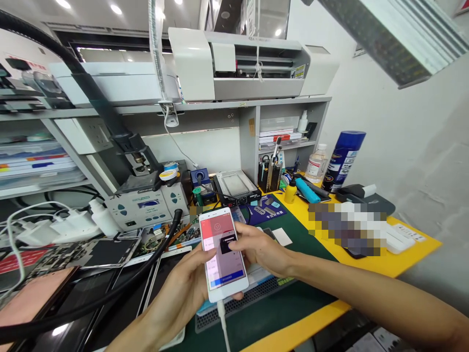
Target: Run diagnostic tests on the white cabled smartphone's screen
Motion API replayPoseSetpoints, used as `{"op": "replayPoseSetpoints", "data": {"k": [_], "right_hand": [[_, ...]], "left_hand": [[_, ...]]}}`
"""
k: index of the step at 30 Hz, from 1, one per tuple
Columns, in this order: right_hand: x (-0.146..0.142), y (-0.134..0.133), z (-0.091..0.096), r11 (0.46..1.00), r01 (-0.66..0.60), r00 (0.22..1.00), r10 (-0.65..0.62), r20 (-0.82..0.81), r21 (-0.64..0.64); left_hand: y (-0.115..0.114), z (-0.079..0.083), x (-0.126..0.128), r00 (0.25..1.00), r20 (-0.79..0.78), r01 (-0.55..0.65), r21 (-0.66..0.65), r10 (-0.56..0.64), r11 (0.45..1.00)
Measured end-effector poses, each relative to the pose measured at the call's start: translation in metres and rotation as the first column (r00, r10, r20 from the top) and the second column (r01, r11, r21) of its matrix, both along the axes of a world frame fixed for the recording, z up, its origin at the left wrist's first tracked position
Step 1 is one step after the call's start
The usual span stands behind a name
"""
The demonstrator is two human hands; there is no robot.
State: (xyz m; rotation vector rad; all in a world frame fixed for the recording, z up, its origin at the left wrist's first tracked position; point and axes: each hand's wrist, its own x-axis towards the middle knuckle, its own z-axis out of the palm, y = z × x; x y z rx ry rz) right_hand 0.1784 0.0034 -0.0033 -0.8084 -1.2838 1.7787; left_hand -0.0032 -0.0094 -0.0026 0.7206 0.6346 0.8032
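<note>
A white smartphone [219, 288] with a lit screen is held upright in both hands near the middle of the view. The screen shows a red band at the top, a small dark pop-up and a blue bar below. My left hand [192, 278] wraps around its left side, thumb at the screen's edge. My right hand [262, 247] grips the right side, its thumb over the dark pop-up. A white charging cable [223, 322] is plugged into the phone's bottom end. Under the hands lie a perforated plate and a green mat [304, 293].
A rework station [146, 208] and several dismantled phone parts [117, 288] crowd the left, crossed by a black hose [161, 259]. Behind stand a pen holder [270, 176], a yellow bottle [290, 192], a clear bottle [316, 164] and a blue spray can [343, 161]. Overhead hangs a lamp [399, 44].
</note>
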Motion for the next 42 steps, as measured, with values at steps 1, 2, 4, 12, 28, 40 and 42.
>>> {"op": "replayPoseSetpoints", "data": {"k": [1,2,4,12,28,40,42], "right_hand": [[0.0004,-0.0001,0.0001,1.0,-0.009,1.0,0.009,-0.001,0.002],[0.0008,-0.0001,0.0,1.0,-0.017,1.0,0.017,-0.004,0.003],[0.0015,0.0001,-0.0006,1.0,-0.024,1.0,0.024,-0.017,0.009],[0.0022,0.001,-0.0012,0.999,-0.026,1.0,0.026,-0.017,0.022],[0.0026,0.0006,-0.0001,0.997,-0.043,0.998,0.04,0.043,0.069],[0.0024,0.0013,0.0006,0.998,-0.036,0.996,0.032,0.08,0.053],[0.002,0.0008,0.0018,0.998,-0.031,0.998,0.028,0.061,0.055]], "left_hand": [[0.0,-0.0009,-0.0008,1.0,-0.001,0.001,0.004,-0.001,1.0],[0.0,-0.0019,-0.0017,1.0,0.001,0.004,0.004,-0.004,1.0],[0.0003,-0.0036,-0.0032,1.0,0.008,0.015,-0.001,-0.015,1.0],[0.0024,-0.0047,-0.004,0.998,0.039,0.041,0.016,-0.041,0.999],[0.0008,-0.0024,-0.0036,0.999,0.018,0.049,0.053,-0.05,0.997],[-0.0009,-0.0006,-0.0017,1.0,-0.006,0.013,0.023,-0.013,1.0],[-0.0012,-0.0002,-0.0008,1.0,-0.01,0.013,0.028,-0.012,1.0]]}}
